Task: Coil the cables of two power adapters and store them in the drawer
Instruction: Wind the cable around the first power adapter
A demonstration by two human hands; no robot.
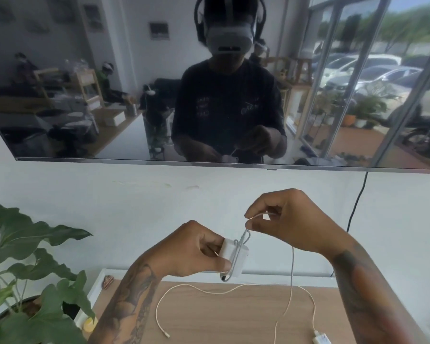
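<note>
While I stand at the worktop (233, 319), its pale wood grain runs smooth up to a white far edge against a plain white wall. A dark, glossy screen (134, 95) hangs on that wall, mirroring the room behind me: wooden shelves, glass doors, parked cars outside. A thin black cord (358, 199) drops from its lower edge down the wall. Broad, lobed green leaves of a potted plant (30, 256) crowd the left edge of the worktop.

My left hand (191, 252) holds a small white adapter (236, 256) above the far edge, fingers curled round its blocky, rounded-corner body. A few loops of its thin grey-white cable (291, 281) lie wound over it. My right hand (291, 219) pinches that cable just above the adapter, thumb and forefinger closed on it; the rest hangs slack down to the worktop.

A second cable (209, 290), cream and matte, snakes across the wood in loose curves, its free plug end towards the near edge. At the near right corner it joins a second adapter (322, 340), white and partly cut off by the frame.
</note>
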